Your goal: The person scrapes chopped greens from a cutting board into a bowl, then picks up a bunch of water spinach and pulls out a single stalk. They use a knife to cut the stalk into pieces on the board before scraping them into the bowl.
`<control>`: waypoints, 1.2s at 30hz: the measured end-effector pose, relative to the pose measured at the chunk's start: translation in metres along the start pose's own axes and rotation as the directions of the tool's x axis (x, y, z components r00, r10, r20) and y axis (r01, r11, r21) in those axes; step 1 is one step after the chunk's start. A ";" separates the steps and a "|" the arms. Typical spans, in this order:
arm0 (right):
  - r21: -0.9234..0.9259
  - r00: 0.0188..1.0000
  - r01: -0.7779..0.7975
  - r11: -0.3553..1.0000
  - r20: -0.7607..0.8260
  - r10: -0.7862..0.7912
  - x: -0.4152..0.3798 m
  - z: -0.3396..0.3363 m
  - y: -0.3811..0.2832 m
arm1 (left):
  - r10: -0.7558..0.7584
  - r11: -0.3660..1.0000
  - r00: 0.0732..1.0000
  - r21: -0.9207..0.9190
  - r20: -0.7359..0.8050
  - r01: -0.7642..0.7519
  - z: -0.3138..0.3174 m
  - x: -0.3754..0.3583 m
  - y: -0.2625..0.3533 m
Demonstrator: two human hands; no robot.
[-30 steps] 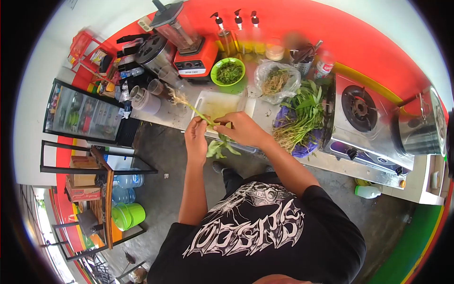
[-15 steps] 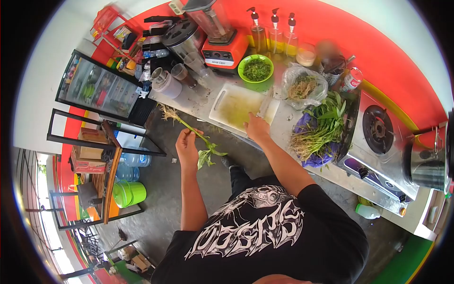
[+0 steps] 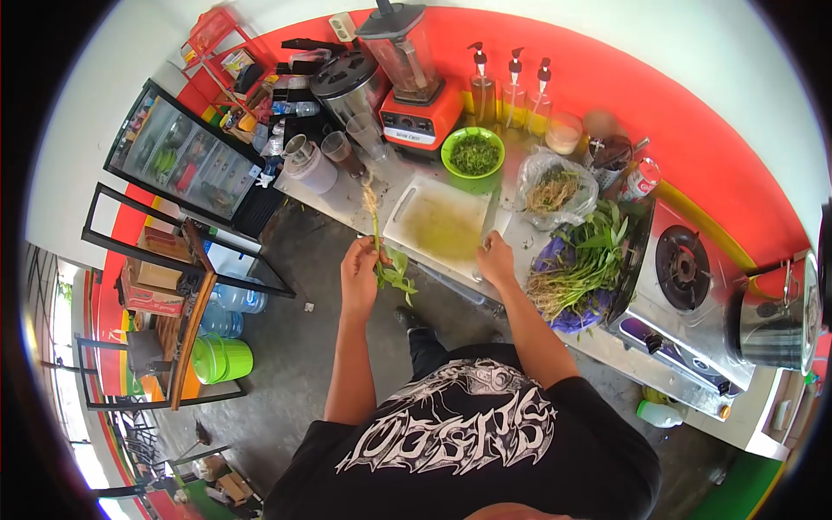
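My left hand pinches a leafy green stalk in front of the counter. The stalk's pale roots point up toward the counter, and its leaves hang to the right of my fingers. My right hand is closed around the handle of a knife at the near right corner of the white cutting board. The blade points away from me over the board's right side. Green stains mark the board. Behind it stands a green bowl of chopped greens.
Right of the board are a plastic bag of root trimmings and a pile of leafy stalks on purple plastic. Farther right stands a gas stove with a steel pot. A red blender, pump bottles and tumblers line the back.
My left hand has moved right with the stalk, which now stands more upright. My right hand has shifted right and toward me, its extended finger now curled in around the knife handle.
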State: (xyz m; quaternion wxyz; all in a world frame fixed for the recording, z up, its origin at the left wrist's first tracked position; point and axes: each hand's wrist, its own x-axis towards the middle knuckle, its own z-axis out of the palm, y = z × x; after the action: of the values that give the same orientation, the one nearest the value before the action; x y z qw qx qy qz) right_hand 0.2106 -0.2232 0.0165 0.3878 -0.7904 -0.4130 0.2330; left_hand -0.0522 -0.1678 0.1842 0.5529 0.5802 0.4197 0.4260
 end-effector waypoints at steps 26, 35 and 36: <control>0.655 0.942 -0.022 0.756 0.268 -0.204 -0.054 -0.174 -0.092 | -0.016 1.000 0.966 -0.003 0.257 0.017 0.089 0.009 0.010; 0.674 0.957 0.027 0.738 0.197 -0.215 -0.072 -0.181 -0.100 | -0.003 1.000 0.949 0.007 0.315 0.001 0.118 0.002 0.015; 0.674 0.959 0.030 0.738 0.188 -0.211 -0.071 -0.183 -0.100 | 0.008 1.000 0.947 0.010 0.322 -0.011 0.120 0.006 0.015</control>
State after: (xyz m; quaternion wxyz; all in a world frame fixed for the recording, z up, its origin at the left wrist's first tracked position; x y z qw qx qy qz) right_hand 0.2508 -0.3235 0.2085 0.6023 -0.5354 -0.3992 0.4373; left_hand 0.0645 -0.1968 0.1963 0.6085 0.6471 0.3237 0.3259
